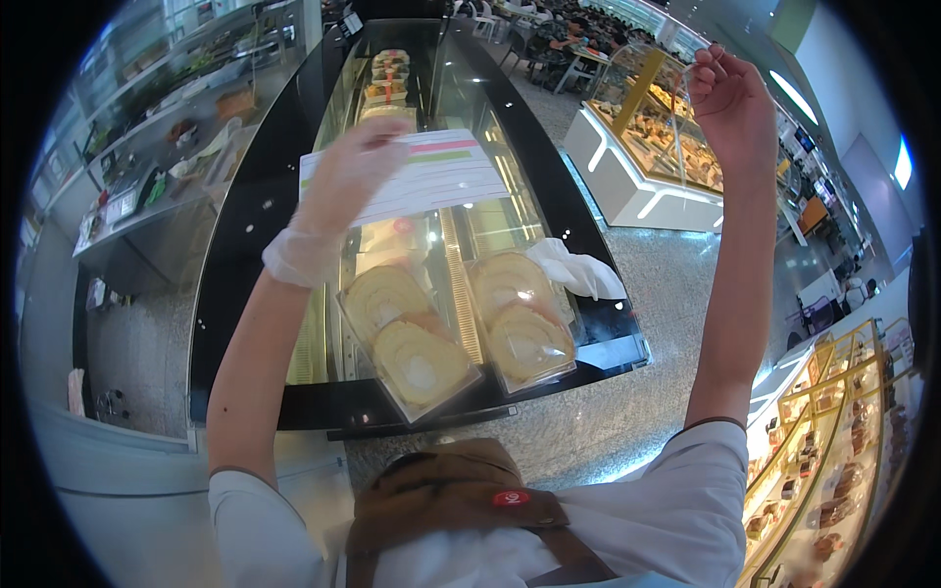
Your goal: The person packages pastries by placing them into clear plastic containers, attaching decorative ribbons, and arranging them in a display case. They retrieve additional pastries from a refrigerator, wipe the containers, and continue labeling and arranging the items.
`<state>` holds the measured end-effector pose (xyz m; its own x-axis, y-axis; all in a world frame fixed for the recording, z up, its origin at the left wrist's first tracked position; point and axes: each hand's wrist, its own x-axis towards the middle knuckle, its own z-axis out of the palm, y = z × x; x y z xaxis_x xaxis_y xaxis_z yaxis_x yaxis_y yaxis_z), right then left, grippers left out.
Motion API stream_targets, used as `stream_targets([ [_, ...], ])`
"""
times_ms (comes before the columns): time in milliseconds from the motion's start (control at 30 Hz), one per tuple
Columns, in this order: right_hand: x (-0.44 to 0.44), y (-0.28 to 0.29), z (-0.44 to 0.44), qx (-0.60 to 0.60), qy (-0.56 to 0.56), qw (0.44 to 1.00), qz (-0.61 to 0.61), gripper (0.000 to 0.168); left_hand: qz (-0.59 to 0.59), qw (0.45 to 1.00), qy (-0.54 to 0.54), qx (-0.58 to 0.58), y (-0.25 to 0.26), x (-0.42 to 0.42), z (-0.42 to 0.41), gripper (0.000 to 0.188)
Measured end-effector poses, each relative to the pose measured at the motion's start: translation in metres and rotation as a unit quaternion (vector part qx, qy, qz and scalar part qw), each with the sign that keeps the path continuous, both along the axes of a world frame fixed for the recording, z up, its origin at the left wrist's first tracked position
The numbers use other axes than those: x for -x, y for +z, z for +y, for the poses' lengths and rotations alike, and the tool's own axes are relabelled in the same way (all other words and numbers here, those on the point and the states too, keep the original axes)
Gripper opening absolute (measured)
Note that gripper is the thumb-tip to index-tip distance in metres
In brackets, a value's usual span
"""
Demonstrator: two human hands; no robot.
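Observation:
My left hand (353, 173), in a clear plastic glove, is raised over a printed paper sheet (456, 173). Blur hides whether its curled fingers touch the sheet. High on the right, my right hand (735, 110) pinches a thin translucent strand (678, 140) that hangs down. Below the sheet, a clear pack of two cake roll slices (408, 345) rests on the glass display case (220, 345), overhanging its black front edge. Beside it lies a second such pack (522, 323). A crumpled white glove or tissue (581, 268) touches the right rim.
Boxed foods (388, 77) stand in a row inside the case. To the left is a work counter (140, 213) behind glass. A bakery display (654, 140) stands across the floor, with lit pastry shelves (823, 456) at lower right. Seated people (566, 37) are far off.

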<state>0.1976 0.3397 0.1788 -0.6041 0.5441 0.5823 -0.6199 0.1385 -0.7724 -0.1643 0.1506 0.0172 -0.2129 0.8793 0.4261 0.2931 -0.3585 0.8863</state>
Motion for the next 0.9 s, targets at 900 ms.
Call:
stream_targets([
  [900,0.059,-0.007,-0.119,0.115,0.263,0.958,0.03,0.011,-0.087,0.943,-0.31,0.088,0.046,-0.105,-0.064,0.033],
])
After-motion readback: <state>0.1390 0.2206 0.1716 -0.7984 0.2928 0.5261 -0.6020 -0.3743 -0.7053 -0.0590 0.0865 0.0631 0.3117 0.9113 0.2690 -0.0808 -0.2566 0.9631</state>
